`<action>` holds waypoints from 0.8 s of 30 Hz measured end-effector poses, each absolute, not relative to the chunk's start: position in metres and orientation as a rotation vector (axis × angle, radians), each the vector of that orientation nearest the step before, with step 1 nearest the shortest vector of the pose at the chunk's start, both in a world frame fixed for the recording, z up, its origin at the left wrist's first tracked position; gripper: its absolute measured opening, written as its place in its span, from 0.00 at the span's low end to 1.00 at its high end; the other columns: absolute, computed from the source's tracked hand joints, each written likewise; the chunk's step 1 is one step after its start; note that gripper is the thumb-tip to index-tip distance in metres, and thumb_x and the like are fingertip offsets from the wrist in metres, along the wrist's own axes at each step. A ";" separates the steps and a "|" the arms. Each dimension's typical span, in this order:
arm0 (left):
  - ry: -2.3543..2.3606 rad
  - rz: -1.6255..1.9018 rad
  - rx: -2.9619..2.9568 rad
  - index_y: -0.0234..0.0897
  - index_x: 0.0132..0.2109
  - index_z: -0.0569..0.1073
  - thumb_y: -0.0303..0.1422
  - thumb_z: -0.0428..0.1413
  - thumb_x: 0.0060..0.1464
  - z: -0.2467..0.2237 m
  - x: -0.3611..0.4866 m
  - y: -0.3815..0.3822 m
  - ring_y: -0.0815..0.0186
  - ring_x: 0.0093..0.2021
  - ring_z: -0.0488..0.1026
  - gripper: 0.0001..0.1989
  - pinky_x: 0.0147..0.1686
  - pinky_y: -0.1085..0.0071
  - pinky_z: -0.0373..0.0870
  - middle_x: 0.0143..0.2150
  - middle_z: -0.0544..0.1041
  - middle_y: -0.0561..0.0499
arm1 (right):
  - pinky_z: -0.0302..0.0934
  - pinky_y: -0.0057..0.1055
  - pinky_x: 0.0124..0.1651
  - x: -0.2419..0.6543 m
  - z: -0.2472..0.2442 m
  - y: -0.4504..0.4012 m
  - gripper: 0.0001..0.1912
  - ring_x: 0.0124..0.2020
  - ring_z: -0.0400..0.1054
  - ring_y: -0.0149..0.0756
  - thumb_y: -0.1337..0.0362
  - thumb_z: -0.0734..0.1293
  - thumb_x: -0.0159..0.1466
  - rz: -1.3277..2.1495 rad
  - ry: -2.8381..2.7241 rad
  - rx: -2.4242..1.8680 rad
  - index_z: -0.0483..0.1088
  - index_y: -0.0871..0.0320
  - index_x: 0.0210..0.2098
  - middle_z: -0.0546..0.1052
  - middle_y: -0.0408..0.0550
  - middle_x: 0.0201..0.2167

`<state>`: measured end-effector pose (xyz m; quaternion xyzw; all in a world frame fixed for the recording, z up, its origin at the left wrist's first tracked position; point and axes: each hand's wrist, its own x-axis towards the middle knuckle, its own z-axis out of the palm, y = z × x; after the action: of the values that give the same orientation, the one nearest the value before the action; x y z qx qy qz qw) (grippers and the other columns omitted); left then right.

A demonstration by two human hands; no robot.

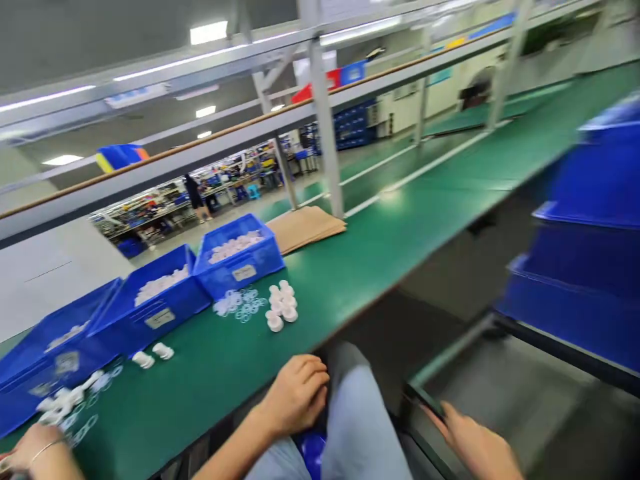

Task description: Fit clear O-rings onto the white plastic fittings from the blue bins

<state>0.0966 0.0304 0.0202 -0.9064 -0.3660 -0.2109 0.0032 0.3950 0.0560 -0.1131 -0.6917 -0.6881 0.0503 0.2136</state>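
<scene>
My left hand (297, 395) rests by my knee at the bench's front edge, its fingers curled together; whatever may lie inside them is hidden. Low on the right, my right hand (473, 437) is closed around the corner of a dark cart frame (425, 407). On the green bench (225, 367) above my left hand stands a cluster of white round plastic parts (283, 303). Beside them lie several thin clear rings (245, 303). Two more white parts (153, 355) lie farther left.
Three blue bins (245, 273) of small white parts line the bench's left side. Flat brown cardboard (307, 227) lies behind them. Stacked blue crates (590, 200) stand at right on the cart. Another person's hand (40, 453) is at lower left, near white parts. Metal posts (325, 127) rise behind.
</scene>
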 end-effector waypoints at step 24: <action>-1.226 -0.341 -2.799 0.35 0.63 0.57 0.38 0.49 0.64 0.010 0.208 0.212 0.55 0.65 0.60 0.24 0.64 0.51 0.62 0.64 0.63 0.38 | 0.63 0.33 0.29 0.521 -0.146 0.033 0.17 0.39 0.77 0.44 0.49 0.54 0.71 0.415 -1.858 -1.929 0.68 0.48 0.36 0.79 0.46 0.35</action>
<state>0.2076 0.2123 0.0102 -0.9098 -0.3986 -0.1108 0.0334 0.5207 0.0334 -0.1460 -0.6952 -0.6697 0.1496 0.2140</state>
